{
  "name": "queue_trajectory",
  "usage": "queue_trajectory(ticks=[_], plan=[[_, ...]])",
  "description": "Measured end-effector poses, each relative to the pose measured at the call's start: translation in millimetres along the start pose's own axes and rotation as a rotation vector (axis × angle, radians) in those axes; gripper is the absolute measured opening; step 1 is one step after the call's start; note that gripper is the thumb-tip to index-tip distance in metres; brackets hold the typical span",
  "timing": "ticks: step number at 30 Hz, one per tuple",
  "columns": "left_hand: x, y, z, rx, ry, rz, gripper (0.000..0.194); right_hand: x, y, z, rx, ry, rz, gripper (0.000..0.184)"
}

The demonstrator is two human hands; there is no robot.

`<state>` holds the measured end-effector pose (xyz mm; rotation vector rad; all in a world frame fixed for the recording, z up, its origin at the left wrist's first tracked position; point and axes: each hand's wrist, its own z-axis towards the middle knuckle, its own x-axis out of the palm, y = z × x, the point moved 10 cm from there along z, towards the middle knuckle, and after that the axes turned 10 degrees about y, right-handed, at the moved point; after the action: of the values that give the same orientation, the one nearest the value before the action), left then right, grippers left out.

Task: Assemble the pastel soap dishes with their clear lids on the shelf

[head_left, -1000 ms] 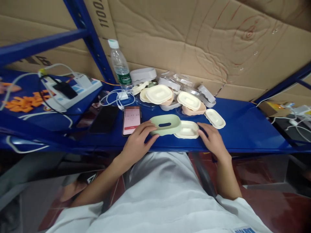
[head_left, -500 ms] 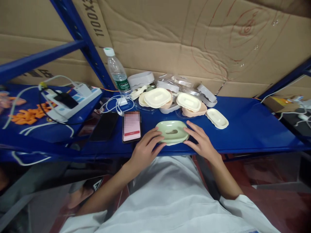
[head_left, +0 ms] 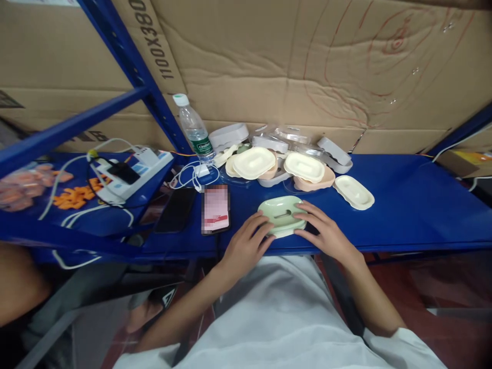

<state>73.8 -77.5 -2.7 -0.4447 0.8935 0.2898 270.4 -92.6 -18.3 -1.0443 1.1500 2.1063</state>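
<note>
A pale green soap dish point(head_left: 282, 205), oval with a slot in its middle, sits at the front edge of the blue table between my hands. My left hand point(head_left: 248, 238) grips its left end, fingertips over the rim and thumb at the near side. At the right end, my right hand point(head_left: 325, 230) holds it the same way. The dish tilts slightly, and a paler layer shows under its near rim. Just beyond lie cream oval trays point(head_left: 254, 163), one resting on a peach piece point(head_left: 321, 180). Another cream tray point(head_left: 354, 192) lies alone to the right.
Left of the dish are a lit phone point(head_left: 216, 209), a dark phone point(head_left: 175, 210) and a white cable. A water bottle point(head_left: 197, 130) stands behind them. Grey and clear plastic pieces are heaped against the cardboard. Further left are a power strip point(head_left: 134, 179) and orange pieces point(head_left: 75, 197).
The camera view has shifted, so everything sits lower and further right. Both hands stay on the green soap dish, which appears tilted a little more, with more of its near side showing.
</note>
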Motion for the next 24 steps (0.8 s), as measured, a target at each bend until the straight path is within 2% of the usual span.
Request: queue_trajectory(ticks=[4,11,19,24], plan=[[1.1,-3.2,-1.0,0.019,-0.004,0.01,0.025,-4.1,2.4,-1.1,-0.007,-0.025,-0.026,0.035],[4.1,-2.8,-0.2,0.016,0.007,0.017,0.022,-1.7,2.7,-0.5,0.004,0.005,-0.045,0.037],[-5.1,-4.4,-2.7,0.023,0.008,0.043,0.018,0.1,14.9,-0.8,-0.055,-0.01,-0.211,0.045],[-0.9,-1.5,-5.0,0.017,0.049,0.087,0.018,3.8,19.9,2.8,-0.078,0.001,-0.257,0.043]])
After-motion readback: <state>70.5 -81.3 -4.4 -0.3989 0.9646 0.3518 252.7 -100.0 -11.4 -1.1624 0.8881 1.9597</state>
